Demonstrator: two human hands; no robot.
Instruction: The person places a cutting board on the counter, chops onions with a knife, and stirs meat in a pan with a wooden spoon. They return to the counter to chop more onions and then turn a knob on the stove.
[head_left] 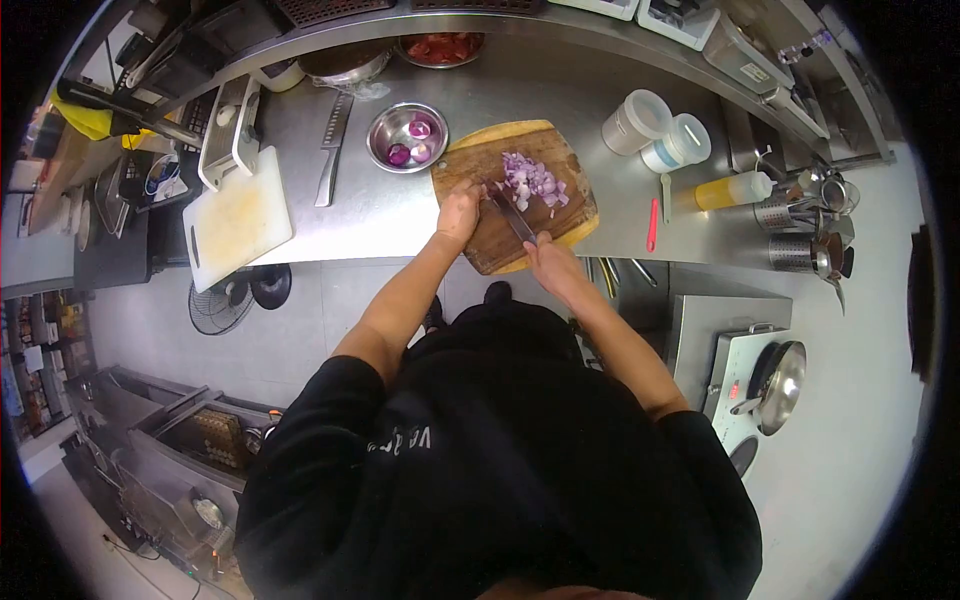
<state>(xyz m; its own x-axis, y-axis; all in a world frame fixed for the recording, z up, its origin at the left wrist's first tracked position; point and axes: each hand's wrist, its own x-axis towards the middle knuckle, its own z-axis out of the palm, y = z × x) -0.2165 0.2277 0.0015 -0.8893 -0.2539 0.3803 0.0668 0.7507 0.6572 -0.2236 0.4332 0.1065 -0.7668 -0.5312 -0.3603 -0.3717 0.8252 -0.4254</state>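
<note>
On the wooden cutting board lies a heap of chopped red onion. My right hand is closed round the handle of a knife, its blade slanting up and left across the board. At the board's left side my left hand has its fingers bent together over a piece of red onion, close to the blade's tip; the fingers mostly hide that piece. Beyond the board's left corner, a steel bowl holds several peeled red onion pieces.
Left of the bowl lies another knife. A white cutting board overhangs the counter's front edge. To the right are lidded tubs, a red-handled tool and a yellow squeeze bottle. A shelf runs above the back.
</note>
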